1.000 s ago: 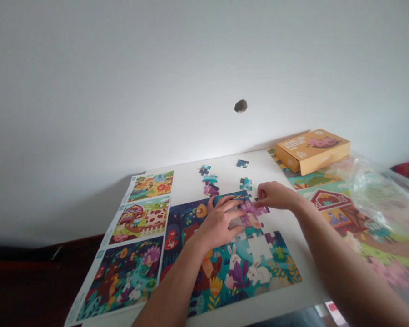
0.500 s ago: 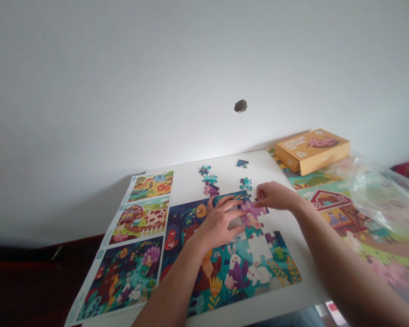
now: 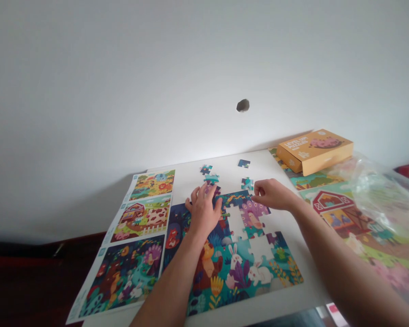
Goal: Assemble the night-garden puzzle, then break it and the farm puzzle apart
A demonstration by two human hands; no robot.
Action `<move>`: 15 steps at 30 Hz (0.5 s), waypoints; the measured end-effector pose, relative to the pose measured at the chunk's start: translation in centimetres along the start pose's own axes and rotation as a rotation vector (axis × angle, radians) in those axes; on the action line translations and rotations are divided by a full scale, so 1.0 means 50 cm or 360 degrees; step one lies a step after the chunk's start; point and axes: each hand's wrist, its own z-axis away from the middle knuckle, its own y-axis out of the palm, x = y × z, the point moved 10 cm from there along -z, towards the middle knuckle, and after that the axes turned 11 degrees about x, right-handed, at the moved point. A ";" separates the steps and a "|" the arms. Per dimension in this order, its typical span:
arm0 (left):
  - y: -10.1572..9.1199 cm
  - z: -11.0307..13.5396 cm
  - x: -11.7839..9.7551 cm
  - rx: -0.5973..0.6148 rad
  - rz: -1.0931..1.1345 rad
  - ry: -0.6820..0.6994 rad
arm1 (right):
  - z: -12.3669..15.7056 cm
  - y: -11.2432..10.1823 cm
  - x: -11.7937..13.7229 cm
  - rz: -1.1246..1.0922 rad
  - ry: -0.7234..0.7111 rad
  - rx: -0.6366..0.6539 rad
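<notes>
A partly assembled jigsaw puzzle of forest animals lies on the white board, with gaps in its middle and right side. My left hand is over its upper left part, fingers spread, the fingertips at a loose purple puzzle piece just beyond the top edge. Whether they touch it I cannot tell. Above the puzzle's upper right corner, my right hand is closed with curled fingers, beside the purple peacock section. What its fingers hold, if anything, is hidden.
Loose teal pieces and a dark blue piece lie toward the wall. A picture sheet is at left. On the right are an orange puzzle box, a farm poster and a clear plastic bag.
My left hand has moved left and away from the peacock section to the loose purple piece, uncovering a gap in the puzzle. My right hand has shifted slightly left and stays closed.
</notes>
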 end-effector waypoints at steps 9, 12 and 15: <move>0.005 -0.016 0.049 -0.0110 0.0059 -0.0244 | -0.009 0.010 0.017 -0.0014 -0.0057 -0.0170; 0.003 -0.020 0.059 -0.0152 0.0069 -0.0305 | -0.007 0.005 0.021 -0.0033 -0.0051 -0.0241; 0.005 -0.024 0.062 -0.0159 0.0104 -0.0299 | -0.003 -0.006 0.020 -0.0056 -0.0026 -0.0332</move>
